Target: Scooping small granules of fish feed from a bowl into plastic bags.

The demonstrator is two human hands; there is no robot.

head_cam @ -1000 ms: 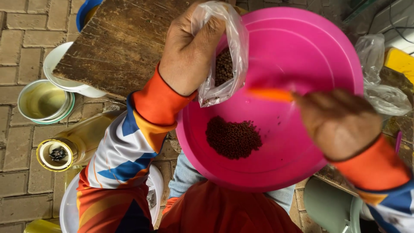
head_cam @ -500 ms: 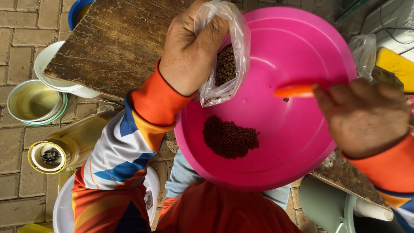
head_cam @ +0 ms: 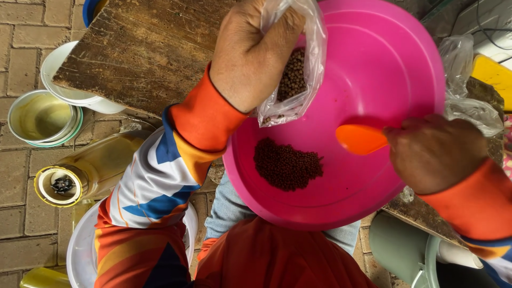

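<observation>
A big pink plastic bowl point(head_cam: 384, 69) lies tilted over my lap, with a pile of small dark brown seeds point(head_cam: 288, 164) near its lower side. My left hand point(head_cam: 250, 50) grips a clear plastic bag point(head_cam: 298, 80) of the same seeds over the bowl's left rim. My right hand point(head_cam: 434, 154) holds an orange plastic spoon point(head_cam: 360, 138) above the bowl's right half; the spoon looks empty.
A worn wooden board point(head_cam: 144, 48) lies under the bowl. On the brick floor at the left stand a white bowl point(head_cam: 58, 85), a small bowl of yellowish liquid point(head_cam: 40, 117) and an oil bottle point(head_cam: 85, 170). A crumpled clear bag point(head_cam: 469, 96) and a yellow thing point(head_cam: 493, 74) lie at the right.
My right hand with the orange spoon has moved right and down, away from the bag. The left hand still holds the bag in place.
</observation>
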